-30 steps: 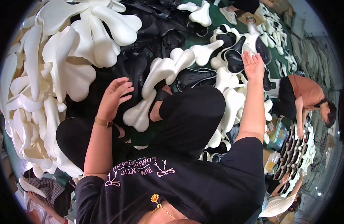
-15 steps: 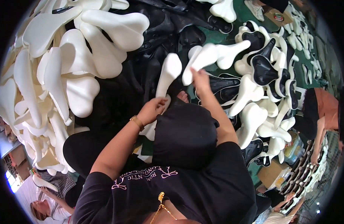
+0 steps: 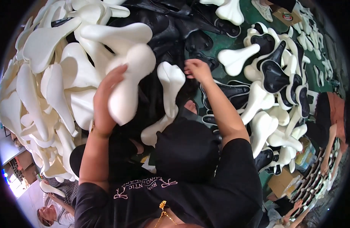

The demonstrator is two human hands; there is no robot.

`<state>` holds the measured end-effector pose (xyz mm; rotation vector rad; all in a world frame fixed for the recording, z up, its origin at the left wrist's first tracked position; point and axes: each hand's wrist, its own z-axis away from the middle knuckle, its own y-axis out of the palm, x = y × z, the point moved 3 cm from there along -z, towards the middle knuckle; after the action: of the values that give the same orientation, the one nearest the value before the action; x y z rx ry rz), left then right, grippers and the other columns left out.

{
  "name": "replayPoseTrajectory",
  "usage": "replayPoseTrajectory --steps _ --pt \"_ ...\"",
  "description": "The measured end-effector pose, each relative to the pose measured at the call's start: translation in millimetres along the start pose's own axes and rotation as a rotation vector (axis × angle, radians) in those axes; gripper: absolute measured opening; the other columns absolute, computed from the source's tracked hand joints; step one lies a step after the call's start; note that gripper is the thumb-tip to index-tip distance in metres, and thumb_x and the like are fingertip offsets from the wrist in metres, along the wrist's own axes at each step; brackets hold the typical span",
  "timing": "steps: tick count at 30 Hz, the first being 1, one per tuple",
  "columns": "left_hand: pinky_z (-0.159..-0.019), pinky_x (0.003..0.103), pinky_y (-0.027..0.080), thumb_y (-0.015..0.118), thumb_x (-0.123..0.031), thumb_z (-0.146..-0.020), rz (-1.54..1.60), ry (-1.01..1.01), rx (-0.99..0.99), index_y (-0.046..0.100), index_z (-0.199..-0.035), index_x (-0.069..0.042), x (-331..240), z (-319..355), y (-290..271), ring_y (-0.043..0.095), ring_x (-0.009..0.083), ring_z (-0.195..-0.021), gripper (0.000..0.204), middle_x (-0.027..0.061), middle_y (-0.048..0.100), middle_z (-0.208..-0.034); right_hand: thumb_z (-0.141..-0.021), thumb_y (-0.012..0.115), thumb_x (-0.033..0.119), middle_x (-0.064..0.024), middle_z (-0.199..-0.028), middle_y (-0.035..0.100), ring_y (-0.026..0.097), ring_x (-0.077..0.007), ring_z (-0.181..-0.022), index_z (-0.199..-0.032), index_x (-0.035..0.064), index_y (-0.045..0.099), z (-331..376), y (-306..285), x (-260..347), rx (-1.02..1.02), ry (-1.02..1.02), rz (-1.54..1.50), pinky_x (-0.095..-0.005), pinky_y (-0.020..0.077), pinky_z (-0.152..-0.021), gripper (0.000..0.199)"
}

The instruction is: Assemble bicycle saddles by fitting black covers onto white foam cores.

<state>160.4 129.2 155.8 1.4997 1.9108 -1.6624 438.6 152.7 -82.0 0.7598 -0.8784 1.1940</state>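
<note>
My left hand (image 3: 108, 95) grips a white foam saddle pad (image 3: 131, 81) from its left side and holds it lifted over the heap. My right hand (image 3: 197, 70) reaches forward with bent fingers onto the black saddle shells (image 3: 175, 26), next to another white foam pad (image 3: 170, 85) that lies lengthwise between my arms. I cannot tell whether the right fingers hold a black piece. My knees in black trousers (image 3: 186, 148) fill the lower middle.
A big pile of white foam pads (image 3: 42, 87) rises on the left. More white pads with black shells (image 3: 273, 76) lie on a green floor at right. Another person (image 3: 330, 121) bends at the far right; another person's hand (image 3: 55, 197) holds a pad at lower left. Cardboard boxes (image 3: 281, 182) sit at lower right.
My left hand has risen and taken hold of a white pad. My right hand has moved left from the far pads to the black shells in the middle.
</note>
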Motion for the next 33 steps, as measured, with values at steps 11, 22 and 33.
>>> replayPoseTrajectory --steps 11,22,33 --pt "-0.071 0.028 0.047 0.036 -0.055 -0.093 0.704 -0.883 -0.272 0.050 -0.112 -0.002 38.7 75.8 -28.1 0.059 0.0194 -0.080 0.057 0.0173 0.065 -0.094 -0.085 0.045 -0.007 -0.0221 -0.147 0.023 0.046 -0.0364 -0.122 -0.149 0.0165 -0.005 -84.6 32.8 -85.7 -0.299 0.260 -0.998 -0.0536 0.0480 -0.093 0.084" --pt "-0.089 0.039 0.047 0.047 -0.057 -0.088 1.240 -1.075 -0.237 0.053 -0.112 -0.001 42.3 127.1 -9.1 0.059 0.0260 -0.095 0.062 0.0128 0.063 -0.101 -0.097 0.048 0.031 -0.0090 -0.114 0.060 0.055 -0.0190 -0.103 -0.118 0.0008 0.049 50.5 -2.8 79.3 0.042 -0.292 -0.493 -0.0393 0.0440 -0.093 0.037" --pt "-0.079 0.037 0.053 0.040 -0.068 -0.088 1.415 -0.745 -0.433 0.052 -0.122 -0.002 -5.7 116.2 -48.7 0.063 0.0224 -0.087 0.076 0.0130 0.063 -0.101 -0.089 0.057 0.006 -0.0082 -0.115 0.062 0.057 -0.0092 -0.089 -0.120 0.0034 0.060 268.8 52.6 227.7 -0.086 -0.940 0.347 -0.0232 0.0446 -0.079 0.031"
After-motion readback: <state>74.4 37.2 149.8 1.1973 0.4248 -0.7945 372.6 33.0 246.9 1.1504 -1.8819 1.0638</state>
